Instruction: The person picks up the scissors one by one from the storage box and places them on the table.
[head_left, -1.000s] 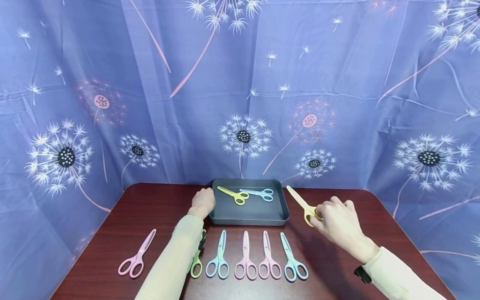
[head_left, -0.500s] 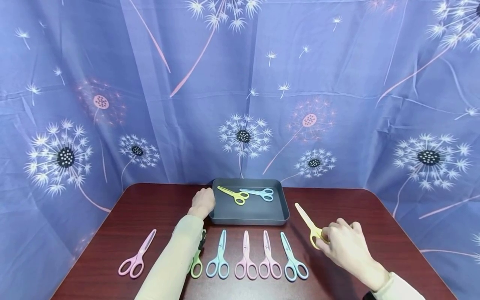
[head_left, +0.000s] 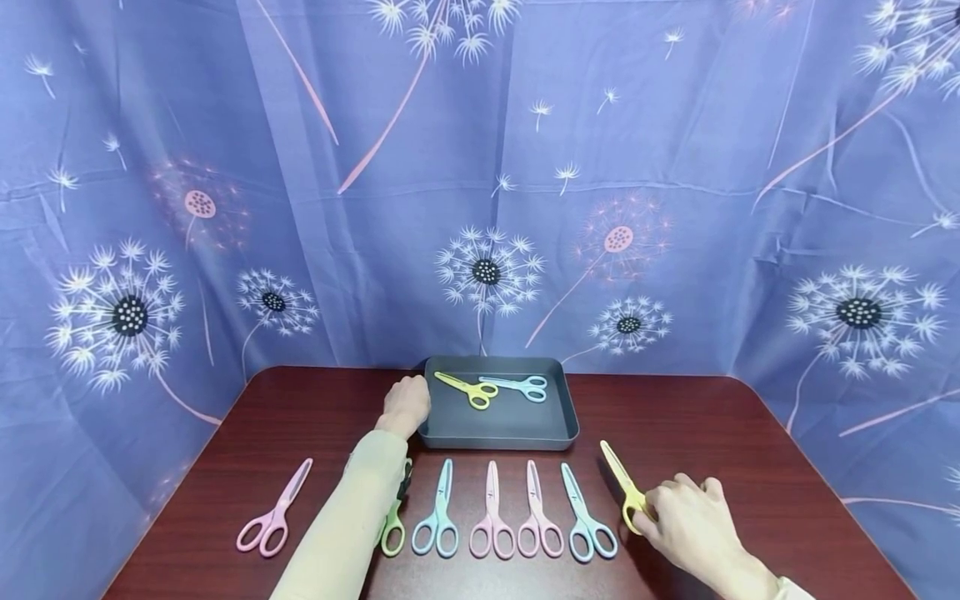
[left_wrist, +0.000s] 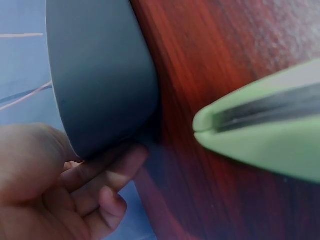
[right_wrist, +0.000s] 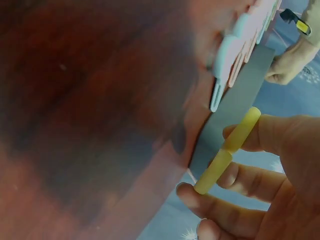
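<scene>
My left hand (head_left: 407,406) grips the left edge of a dark grey tray (head_left: 487,429). In the left wrist view the thumb lies at the tray's rim and the fingers are bent against its outer wall (left_wrist: 105,75). My right hand (head_left: 697,525) pinches the handles of yellow scissors (head_left: 621,475), whose blades point away and to the left. The right wrist view shows the yellow handle loops (right_wrist: 215,172) edge-on between thumb and fingers, close over the table. Inside the tray lie other yellow scissors (head_left: 468,388) and a pair of blue scissors (head_left: 517,386).
Along the near side runs a row: pink scissors (head_left: 277,517), green scissors (head_left: 392,529) partly under the left forearm, blue scissors (head_left: 437,521), two pink pairs (head_left: 492,521) and another blue pair (head_left: 585,521). A blue dandelion curtain (head_left: 360,275) hangs behind the dark red table (head_left: 675,417).
The right hand has come nearer and lower with the yellow scissors, from beside the tray to the right end of the row. The left hand stays on the tray.
</scene>
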